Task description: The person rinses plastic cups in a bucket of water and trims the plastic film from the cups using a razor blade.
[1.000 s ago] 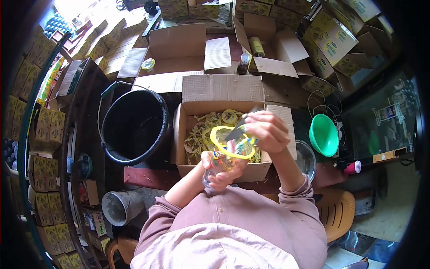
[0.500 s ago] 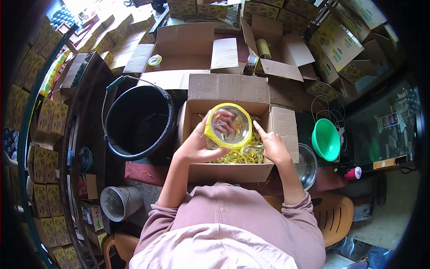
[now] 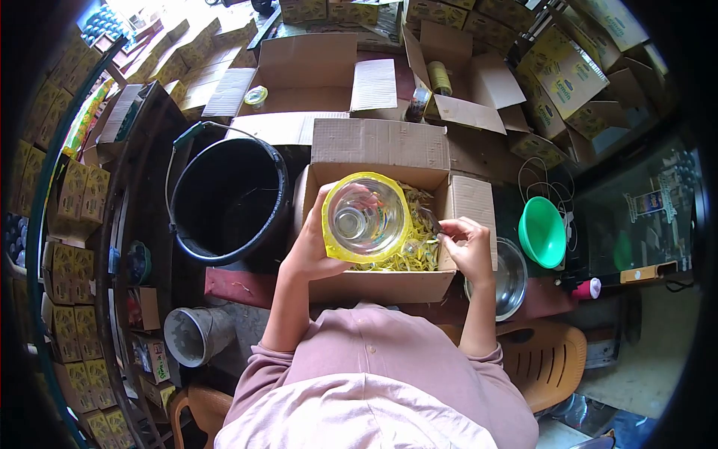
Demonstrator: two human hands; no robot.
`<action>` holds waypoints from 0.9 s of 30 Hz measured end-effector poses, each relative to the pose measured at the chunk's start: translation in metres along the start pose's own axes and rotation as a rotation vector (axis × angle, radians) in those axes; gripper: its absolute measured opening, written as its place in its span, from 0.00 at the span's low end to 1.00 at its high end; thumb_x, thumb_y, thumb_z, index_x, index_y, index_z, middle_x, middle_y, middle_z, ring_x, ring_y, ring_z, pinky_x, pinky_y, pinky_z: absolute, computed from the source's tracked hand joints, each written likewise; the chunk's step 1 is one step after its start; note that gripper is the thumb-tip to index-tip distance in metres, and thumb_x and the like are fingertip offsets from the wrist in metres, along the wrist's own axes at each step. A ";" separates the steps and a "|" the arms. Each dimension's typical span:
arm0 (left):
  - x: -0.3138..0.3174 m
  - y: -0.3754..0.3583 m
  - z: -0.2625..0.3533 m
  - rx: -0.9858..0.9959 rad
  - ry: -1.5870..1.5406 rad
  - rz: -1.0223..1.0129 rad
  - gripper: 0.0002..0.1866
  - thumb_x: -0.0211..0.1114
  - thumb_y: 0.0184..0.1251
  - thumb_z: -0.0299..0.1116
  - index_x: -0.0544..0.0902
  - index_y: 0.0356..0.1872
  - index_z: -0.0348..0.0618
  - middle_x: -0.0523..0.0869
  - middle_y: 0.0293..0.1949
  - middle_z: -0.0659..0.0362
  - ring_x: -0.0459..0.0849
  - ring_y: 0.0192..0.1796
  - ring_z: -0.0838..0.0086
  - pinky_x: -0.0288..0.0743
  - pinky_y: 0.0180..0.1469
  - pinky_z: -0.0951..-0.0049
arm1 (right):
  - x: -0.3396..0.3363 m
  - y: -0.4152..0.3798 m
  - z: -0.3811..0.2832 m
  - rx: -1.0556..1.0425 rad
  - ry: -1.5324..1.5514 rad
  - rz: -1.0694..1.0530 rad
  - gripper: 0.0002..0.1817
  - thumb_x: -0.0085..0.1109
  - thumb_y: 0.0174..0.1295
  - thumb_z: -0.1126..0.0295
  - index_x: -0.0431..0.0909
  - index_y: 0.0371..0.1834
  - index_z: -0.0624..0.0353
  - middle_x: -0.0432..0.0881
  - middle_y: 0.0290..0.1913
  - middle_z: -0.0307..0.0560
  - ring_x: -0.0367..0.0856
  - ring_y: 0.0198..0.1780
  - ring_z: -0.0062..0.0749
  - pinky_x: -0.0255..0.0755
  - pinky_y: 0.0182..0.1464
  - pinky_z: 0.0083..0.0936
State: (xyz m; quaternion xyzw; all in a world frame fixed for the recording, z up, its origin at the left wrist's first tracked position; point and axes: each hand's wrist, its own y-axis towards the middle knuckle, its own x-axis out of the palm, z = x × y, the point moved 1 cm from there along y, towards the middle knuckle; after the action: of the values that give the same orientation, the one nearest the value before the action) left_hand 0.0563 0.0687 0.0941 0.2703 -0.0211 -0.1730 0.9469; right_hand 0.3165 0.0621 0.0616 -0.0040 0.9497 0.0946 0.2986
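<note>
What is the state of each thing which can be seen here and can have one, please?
Clear jar: uncovered, gripped in left hand, mouth facing the wearer.
Thin dark tool: held in right hand.
Near cardboard box: open, yellow scraps inside.
Black bucket: uncovered, handle raised.
Grey bucket: uncovered.
Green bowl: uncovered, its inside showing.
Shiny round bowl: uncovered, partly hidden by the right arm.

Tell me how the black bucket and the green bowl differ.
The black bucket looks much bigger than the green bowl. The bucket has a handle; none shows on the bowl. The bucket is on the person's left, the bowl on the right. Both have round rims.
</note>
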 end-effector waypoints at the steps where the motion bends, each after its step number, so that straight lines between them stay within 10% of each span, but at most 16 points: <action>1: 0.001 0.000 0.001 0.001 -0.004 0.016 0.44 0.76 0.36 0.25 0.60 0.59 0.40 0.71 0.51 0.55 0.74 0.54 0.71 0.67 0.58 0.70 | 0.000 0.001 -0.002 -0.011 -0.001 0.026 0.10 0.59 0.45 0.85 0.81 0.32 0.65 0.80 0.27 0.44 0.80 0.28 0.23 0.74 0.30 0.17; 27: 0.009 0.010 -0.005 0.016 0.456 0.041 0.41 0.77 0.34 0.29 0.62 0.54 0.40 0.71 0.49 0.51 0.75 0.51 0.60 0.69 0.53 0.68 | 0.027 0.018 -0.076 -0.467 0.345 0.360 0.13 0.63 0.44 0.84 0.80 0.35 0.62 0.79 0.27 0.44 0.77 0.27 0.23 0.71 0.29 0.15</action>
State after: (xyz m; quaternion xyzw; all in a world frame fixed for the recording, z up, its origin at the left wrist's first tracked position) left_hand 0.0686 0.0756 0.0947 0.3093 0.1865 -0.0878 0.9284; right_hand 0.2504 0.0674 0.1107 0.0796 0.9243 0.3588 0.1029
